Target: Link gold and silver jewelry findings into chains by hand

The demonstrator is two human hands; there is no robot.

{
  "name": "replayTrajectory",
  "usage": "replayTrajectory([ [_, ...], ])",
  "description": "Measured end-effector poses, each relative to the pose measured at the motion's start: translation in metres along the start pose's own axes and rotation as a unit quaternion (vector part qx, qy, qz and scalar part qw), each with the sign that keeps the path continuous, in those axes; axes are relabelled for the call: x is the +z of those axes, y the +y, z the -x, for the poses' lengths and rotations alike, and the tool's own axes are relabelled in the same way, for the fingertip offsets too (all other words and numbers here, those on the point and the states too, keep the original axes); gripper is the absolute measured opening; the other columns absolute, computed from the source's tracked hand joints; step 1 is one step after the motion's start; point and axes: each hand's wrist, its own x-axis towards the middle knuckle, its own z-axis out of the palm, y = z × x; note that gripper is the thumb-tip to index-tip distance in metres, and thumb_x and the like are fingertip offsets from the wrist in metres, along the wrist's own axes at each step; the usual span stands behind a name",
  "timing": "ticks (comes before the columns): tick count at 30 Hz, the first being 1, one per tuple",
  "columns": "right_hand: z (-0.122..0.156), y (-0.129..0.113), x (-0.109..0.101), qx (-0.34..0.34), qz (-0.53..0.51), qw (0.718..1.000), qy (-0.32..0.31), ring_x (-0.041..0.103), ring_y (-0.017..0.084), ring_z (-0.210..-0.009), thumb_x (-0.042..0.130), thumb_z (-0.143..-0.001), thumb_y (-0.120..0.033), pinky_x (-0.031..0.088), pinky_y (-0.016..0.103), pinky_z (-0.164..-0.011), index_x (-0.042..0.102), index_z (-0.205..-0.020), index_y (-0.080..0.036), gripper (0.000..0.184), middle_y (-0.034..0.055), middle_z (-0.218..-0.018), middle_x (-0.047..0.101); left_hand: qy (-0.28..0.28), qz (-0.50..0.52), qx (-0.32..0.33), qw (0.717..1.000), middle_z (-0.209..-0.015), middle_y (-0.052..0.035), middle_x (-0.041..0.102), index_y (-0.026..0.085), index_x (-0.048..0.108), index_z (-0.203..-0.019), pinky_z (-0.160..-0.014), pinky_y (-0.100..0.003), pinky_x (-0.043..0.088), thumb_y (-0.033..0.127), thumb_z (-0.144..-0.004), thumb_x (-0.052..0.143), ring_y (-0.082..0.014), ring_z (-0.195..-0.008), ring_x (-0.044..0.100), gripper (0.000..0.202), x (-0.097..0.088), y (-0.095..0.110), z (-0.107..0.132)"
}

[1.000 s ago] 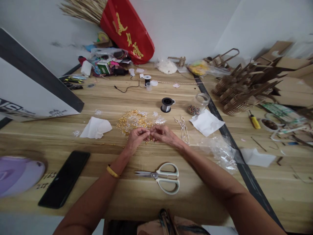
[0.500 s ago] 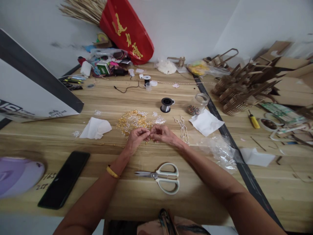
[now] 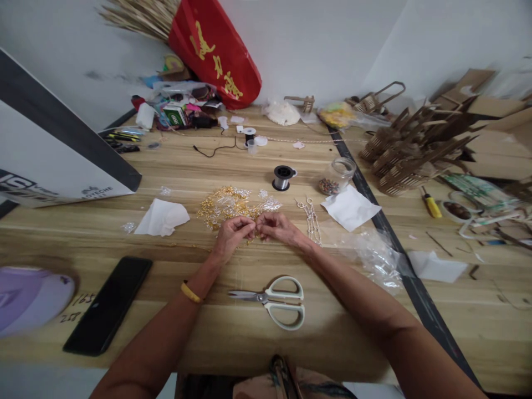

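Observation:
My left hand [image 3: 230, 235] and my right hand [image 3: 277, 227] meet fingertip to fingertip over the wooden table [image 3: 233, 166], both pinched on a tiny gold piece that is too small to name. Just beyond the fingers lies a heap of small gold beads and clear packets [image 3: 233, 204]. A finished beaded string [image 3: 312, 219] lies right of my right hand. White-handled scissors [image 3: 276, 301] lie shut on the table between my forearms. A yellow band sits on my left wrist.
A spool of clear thread [image 3: 283, 178], a jar of coloured beads [image 3: 337, 176] and white tissues [image 3: 163, 217] [image 3: 349, 208] surround the work. A black phone [image 3: 106, 305] lies at left, crumpled clear plastic [image 3: 376, 256] at right. Wooden model parts [image 3: 409, 149] crowd the right table.

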Motion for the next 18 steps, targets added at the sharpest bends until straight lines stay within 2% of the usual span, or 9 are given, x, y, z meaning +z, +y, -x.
replayTrajectory([
  [7, -0.0028, 0.0055, -0.0011, 0.006, -0.014, 1.000, 0.013, 0.055, 0.008, -0.053, 0.063, -0.075, -0.031, 0.049, 0.018, -0.050, 0.056, -0.075, -0.013, 0.019, -0.0010, -0.063, 0.058, -0.002, 0.022, 0.002, 1.000, -0.068, -0.0008, 0.065, 0.013, 0.062, -0.083, -0.057, -0.024, 0.050, 0.028, -0.060, 0.075, -0.0110, -0.057, 0.059, 0.031, 0.0010, -0.0023, 0.0001],
  [10, -0.0025, 0.0050, -0.0005, 0.007, -0.013, 1.000, 0.019, 0.055, 0.007, -0.053, 0.061, -0.074, -0.028, 0.048, 0.018, -0.049, 0.056, -0.075, -0.013, 0.016, -0.0015, -0.063, 0.057, 0.007, 0.002, 0.018, 1.000, -0.068, -0.0005, 0.064, 0.013, 0.060, -0.087, -0.057, -0.024, 0.049, 0.025, -0.061, 0.073, -0.0108, -0.057, 0.058, 0.032, 0.0012, -0.0055, -0.0007],
  [14, -0.0011, 0.0032, 0.0015, 0.000, -0.013, 1.000, 0.016, 0.054, 0.007, -0.052, 0.061, -0.073, -0.026, 0.047, 0.017, -0.049, 0.056, -0.075, -0.014, 0.013, -0.0017, -0.063, 0.057, 0.041, -0.070, 0.071, 0.994, -0.069, -0.0008, 0.062, 0.014, 0.057, -0.089, -0.058, -0.023, 0.048, 0.020, -0.065, 0.067, -0.0111, -0.060, 0.059, 0.028, 0.0038, -0.0067, 0.0015],
  [18, -0.0012, 0.0043, 0.0024, 0.000, -0.012, 1.000, 0.017, 0.054, 0.007, -0.053, 0.061, -0.072, -0.025, 0.047, 0.017, -0.049, 0.055, -0.073, -0.014, 0.012, -0.0021, -0.062, 0.056, 0.085, -0.167, 0.145, 0.972, -0.069, 0.0006, 0.062, 0.018, 0.054, -0.099, -0.058, -0.021, 0.047, 0.016, -0.068, 0.062, -0.0112, -0.061, 0.059, 0.031, 0.0070, -0.0054, 0.0059],
])
